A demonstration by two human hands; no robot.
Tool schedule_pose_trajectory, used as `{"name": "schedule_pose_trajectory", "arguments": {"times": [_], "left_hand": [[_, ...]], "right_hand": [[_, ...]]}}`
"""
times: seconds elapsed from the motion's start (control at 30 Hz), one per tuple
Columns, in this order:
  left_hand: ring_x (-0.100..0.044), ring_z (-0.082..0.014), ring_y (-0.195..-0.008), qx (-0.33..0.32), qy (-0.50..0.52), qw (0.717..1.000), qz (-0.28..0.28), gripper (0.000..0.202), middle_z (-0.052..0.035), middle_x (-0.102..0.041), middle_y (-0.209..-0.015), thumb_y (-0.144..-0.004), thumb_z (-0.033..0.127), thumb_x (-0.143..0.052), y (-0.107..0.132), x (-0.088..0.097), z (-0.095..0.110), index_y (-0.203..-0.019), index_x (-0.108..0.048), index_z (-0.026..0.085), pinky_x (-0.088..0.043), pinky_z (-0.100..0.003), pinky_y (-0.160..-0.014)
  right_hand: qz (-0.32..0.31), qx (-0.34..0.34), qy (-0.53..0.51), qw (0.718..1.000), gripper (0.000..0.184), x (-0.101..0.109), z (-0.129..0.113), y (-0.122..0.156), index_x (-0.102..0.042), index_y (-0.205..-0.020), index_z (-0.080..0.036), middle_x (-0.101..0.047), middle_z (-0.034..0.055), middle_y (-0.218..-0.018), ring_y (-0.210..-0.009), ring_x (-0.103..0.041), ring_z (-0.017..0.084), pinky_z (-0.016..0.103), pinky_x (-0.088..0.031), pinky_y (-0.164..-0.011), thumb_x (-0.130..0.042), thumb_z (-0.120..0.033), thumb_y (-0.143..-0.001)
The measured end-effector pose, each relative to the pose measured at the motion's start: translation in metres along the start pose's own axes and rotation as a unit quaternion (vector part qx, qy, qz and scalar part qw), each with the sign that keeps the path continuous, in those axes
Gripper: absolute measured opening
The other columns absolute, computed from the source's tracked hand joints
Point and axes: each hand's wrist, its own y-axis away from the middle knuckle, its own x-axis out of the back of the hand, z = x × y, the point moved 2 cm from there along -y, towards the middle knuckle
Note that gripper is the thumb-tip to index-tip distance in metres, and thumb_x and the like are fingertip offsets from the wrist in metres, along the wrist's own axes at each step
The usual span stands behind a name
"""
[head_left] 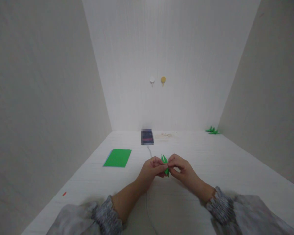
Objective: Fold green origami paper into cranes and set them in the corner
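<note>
A small folded green paper piece [165, 163] with two upward points is held between both hands above the white table [235, 169]. My left hand [152, 168] pinches its left side, a ring showing on one finger. My right hand [180, 168] pinches its right side with curled fingers. Both hands meet at the middle of the table, a little above its surface.
A stack of flat green paper sheets [117, 158] lies to the left. A dark phone-like object [147, 136] with a white cable [149, 150] stands at the back. Folded green paper figures [212, 131] sit at the back right corner. Two wall hooks [157, 80] hang behind. A tiny red scrap [64, 193] lies near left.
</note>
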Motion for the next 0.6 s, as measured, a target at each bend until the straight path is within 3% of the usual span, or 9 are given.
{"name": "schedule_pose_trajectory", "arguments": {"times": [0.17,0.4,0.6], "left_hand": [[-0.054,-0.0097,-0.048,-0.017,0.010,1.000,0.000,0.035,0.0031,-0.058,-0.052,-0.057,0.028,-0.070,-0.002,0.000,-0.001,-0.073,-0.041,0.016,-0.039,-0.021,-0.050],[-0.055,-0.0097,-0.053,-0.059,-0.010,0.998,0.006,0.038,0.0009,-0.061,-0.061,-0.057,0.026,-0.070,-0.003,-0.001,-0.002,-0.074,-0.037,0.017,-0.039,-0.021,-0.052],[-0.057,-0.0116,-0.056,-0.039,-0.010,0.999,-0.001,0.037,0.0004,-0.062,-0.061,-0.057,0.029,-0.070,0.000,-0.003,0.001,-0.075,-0.039,0.017,-0.042,-0.024,-0.057]], "right_hand": [[0.025,-0.059,-0.038,0.997,0.012,-0.002,0.001,0.000,-0.059,-0.084,-0.022,-0.053,0.0022,-0.077,-0.068,-0.052,0.014,0.027,-0.043,-0.061,-0.054,-0.020,-0.074],[0.048,-0.160,-0.108,0.980,0.013,-0.006,0.008,0.002,-0.052,-0.076,-0.019,-0.050,-0.0023,-0.063,-0.058,-0.049,0.011,0.024,-0.041,-0.055,-0.060,-0.026,-0.070],[0.045,-0.195,-0.179,0.963,0.019,-0.008,0.010,0.002,-0.053,-0.072,-0.018,-0.053,-0.0027,-0.060,-0.055,-0.050,0.010,0.023,-0.039,-0.052,-0.063,-0.032,-0.066]]}}
